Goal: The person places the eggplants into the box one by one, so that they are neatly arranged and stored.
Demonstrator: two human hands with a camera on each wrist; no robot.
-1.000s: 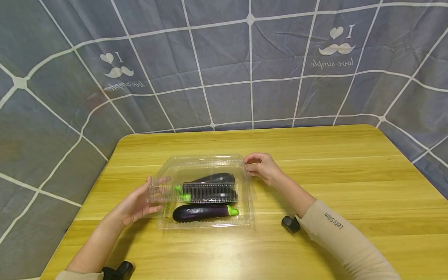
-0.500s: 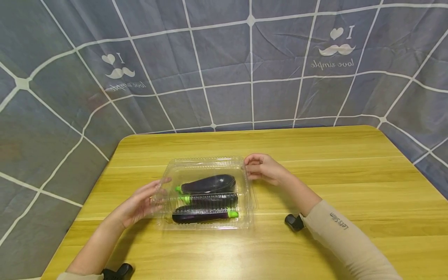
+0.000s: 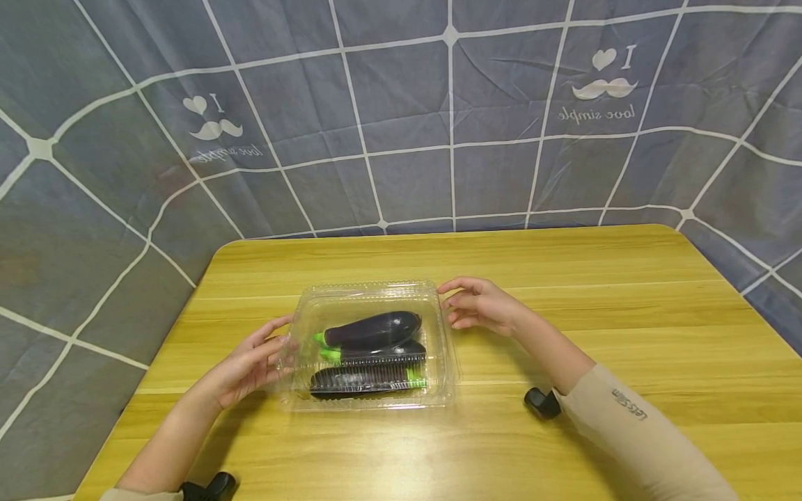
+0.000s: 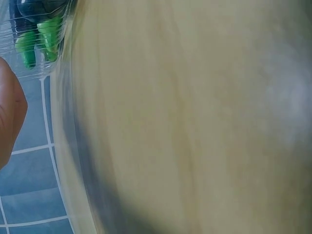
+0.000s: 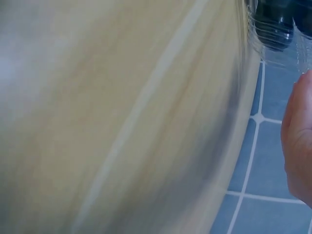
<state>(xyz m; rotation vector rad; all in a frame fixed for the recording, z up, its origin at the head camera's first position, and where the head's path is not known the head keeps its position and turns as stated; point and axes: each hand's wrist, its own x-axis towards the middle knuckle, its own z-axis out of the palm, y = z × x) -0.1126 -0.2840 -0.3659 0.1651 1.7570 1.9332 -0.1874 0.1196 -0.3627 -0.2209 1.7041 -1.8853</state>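
Note:
A clear plastic clamshell box (image 3: 370, 404) lies on the table with three dark purple eggplants inside. The far eggplant (image 3: 374, 330) and the middle eggplant (image 3: 407, 350) have green stems to the left; the near eggplant (image 3: 357, 380) has its stem to the right. The ribbed front of the lid (image 3: 299, 357) lies over the near eggplant; whether it meets the base, I cannot tell. My left hand (image 3: 250, 365) is at the box's left side, fingers extended, tips partly behind clear plastic. My right hand (image 3: 482, 306) is beside the far right corner, fingers loosely bent, holding nothing.
The wooden table (image 3: 595, 299) extends around the box on all sides. Behind it hangs a grey curtain (image 3: 407, 184) with white grid lines. Black wrist devices sit on both forearms, the right one (image 3: 542, 403) just above the tabletop.
The lid's ribbed front has come down toward the near side, over the near eggplant. My right hand has drawn slightly right from the corner, its fingers spreading. The left hand has shifted a little.

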